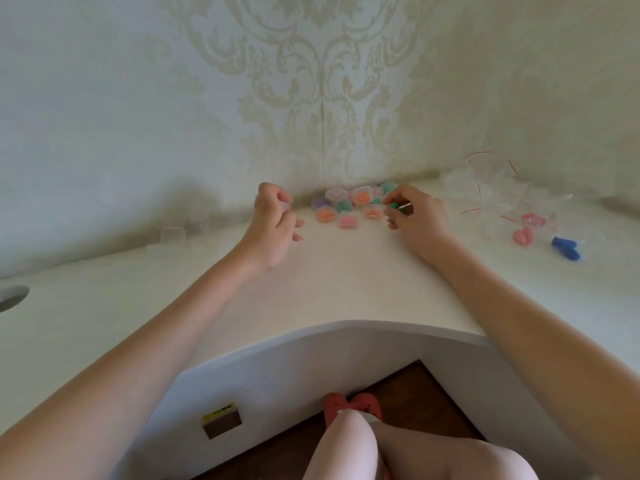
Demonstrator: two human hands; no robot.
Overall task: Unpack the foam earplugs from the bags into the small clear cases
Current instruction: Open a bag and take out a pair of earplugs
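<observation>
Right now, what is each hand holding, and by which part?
The left hand pinches a small clear case at its fingertips. The right hand grips a small bag with a green earplug inside, near its red-striped top.

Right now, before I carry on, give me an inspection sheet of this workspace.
Surface: pale curved desk, bare in front of the hands.
Job's things: filled cases clustered by the wall; one empty case far left; bags piled right, pink earplugs and blue earplugs beside them.
Clutter: nothing seen.
Grippers: left hand pinches a small clear item, too blurred to name; right hand holds a green earplug.
Cables: nothing seen; a round hole at the desk's left edge.
Surroundings: patterned wallpaper, wood floor.
</observation>
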